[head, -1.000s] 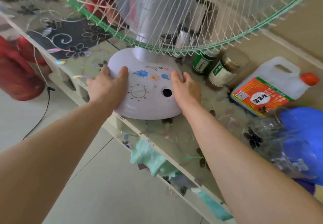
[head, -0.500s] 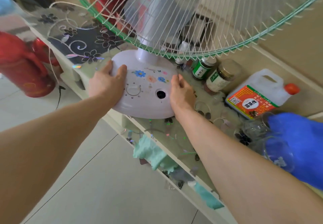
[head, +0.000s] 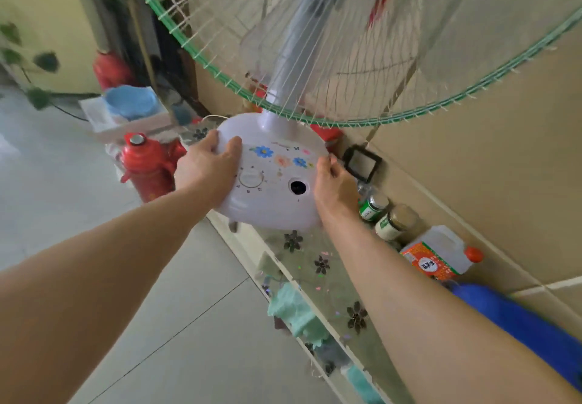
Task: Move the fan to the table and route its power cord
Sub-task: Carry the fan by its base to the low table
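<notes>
On the far left, on the floor beside the counter, stands a red vacuum flask with a silver cap (head: 143, 164). It sits lower and further left in view than 0.5 s ago, and more of the room behind it now shows, so the head has risen and swung.

The left hand (head: 206, 164) grips the left rim of the pale lilac, flower-printed plastic base of the white desk fan (head: 271, 176). Its fingers (head: 233, 148) are spread and curled over the top edge, with the thumb side out of sight beneath. The base, flat on the glass-topped, flower-patterned counter (head: 330, 277) 0.5 s ago, now seems lifted: its near edge hangs over the counter's front edge and a small foot shows beneath it, though I cannot confirm the far side is clear. A thin pale power cord (head: 211, 117) trails from behind the base; its far end is hidden.

The right hand (head: 333, 186) clamps the right rim, fingers (head: 327, 164) close together and wrapped round the edge. Above, the green-rimmed wire guard (head: 315, 118) fills the upper view.

Just right of that hand stand 2 green-labelled glass jars (head: 382, 214), then a white plastic jug with an orange cap (head: 441, 255) and a blue bundle (head: 519, 318) at the edge.

I judge that the carrying step has begun; the cord is not yet routed and could snag as the fan travels.
</notes>
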